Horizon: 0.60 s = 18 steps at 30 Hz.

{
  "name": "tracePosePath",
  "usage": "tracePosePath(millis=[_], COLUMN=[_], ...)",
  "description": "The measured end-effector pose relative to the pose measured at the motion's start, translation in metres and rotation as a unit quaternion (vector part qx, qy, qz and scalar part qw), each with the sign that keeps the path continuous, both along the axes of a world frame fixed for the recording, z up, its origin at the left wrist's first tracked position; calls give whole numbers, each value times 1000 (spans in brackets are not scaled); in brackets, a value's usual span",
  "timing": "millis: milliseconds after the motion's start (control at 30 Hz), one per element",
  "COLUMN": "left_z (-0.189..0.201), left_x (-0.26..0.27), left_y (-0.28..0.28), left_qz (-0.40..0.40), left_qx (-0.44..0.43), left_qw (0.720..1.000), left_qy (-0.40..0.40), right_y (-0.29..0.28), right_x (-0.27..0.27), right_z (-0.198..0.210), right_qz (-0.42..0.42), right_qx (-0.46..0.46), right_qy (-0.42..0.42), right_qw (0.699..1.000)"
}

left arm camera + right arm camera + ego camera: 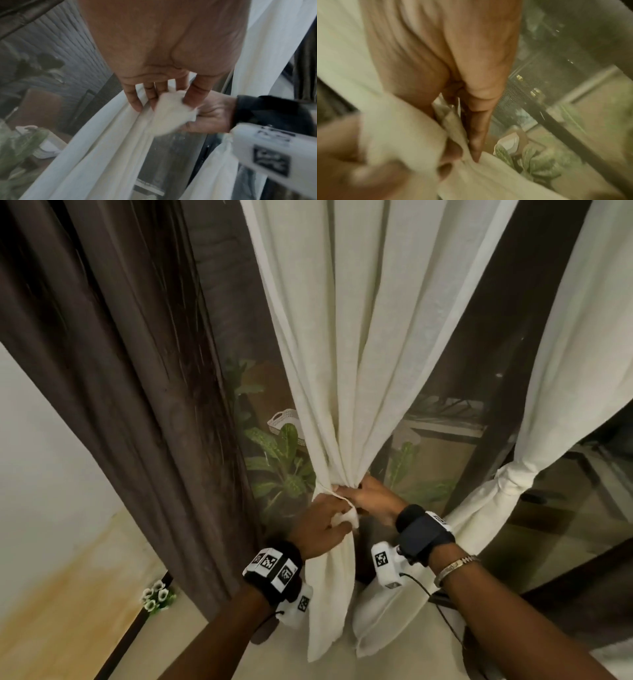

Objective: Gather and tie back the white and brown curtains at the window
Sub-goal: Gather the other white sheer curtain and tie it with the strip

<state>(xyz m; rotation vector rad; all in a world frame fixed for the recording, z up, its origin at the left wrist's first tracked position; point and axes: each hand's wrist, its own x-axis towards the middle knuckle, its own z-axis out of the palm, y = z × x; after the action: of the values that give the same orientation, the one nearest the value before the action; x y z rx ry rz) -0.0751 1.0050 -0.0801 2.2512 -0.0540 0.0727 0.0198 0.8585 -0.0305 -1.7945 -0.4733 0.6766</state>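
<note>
White curtains (346, 344): two; brown (113, 364): one.

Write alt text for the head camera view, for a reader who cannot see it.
Two hands, the left hand and right hand, grip a gathered white curtain at its bunched waist before a window. A brown curtain hangs loose to the left; a second white curtain at right is already tied back.
</note>
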Motion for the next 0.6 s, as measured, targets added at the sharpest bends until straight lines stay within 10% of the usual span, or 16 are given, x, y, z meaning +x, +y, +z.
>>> tracePosePath(millis=[167,300,467,600], left_z=[6,-10,8,15], left_x=[9,2,8,31], left_y=[-5,9,16,17], left_qz=[-48,-86,133,220], left_qx=[92,-67,-230,-126], left_qw=[994,993,962,967], left_qy=[43,47,-59,-24], right_y=[-6,-7,-3,2], right_x=[3,10,12,1], right_z=[-13,-15,-20,-8], right_qz=[1,-6,6,96], right_qx=[28,5,-54,-88], right_qy=[112,92,49,9], right_qw=[993,996,997,992])
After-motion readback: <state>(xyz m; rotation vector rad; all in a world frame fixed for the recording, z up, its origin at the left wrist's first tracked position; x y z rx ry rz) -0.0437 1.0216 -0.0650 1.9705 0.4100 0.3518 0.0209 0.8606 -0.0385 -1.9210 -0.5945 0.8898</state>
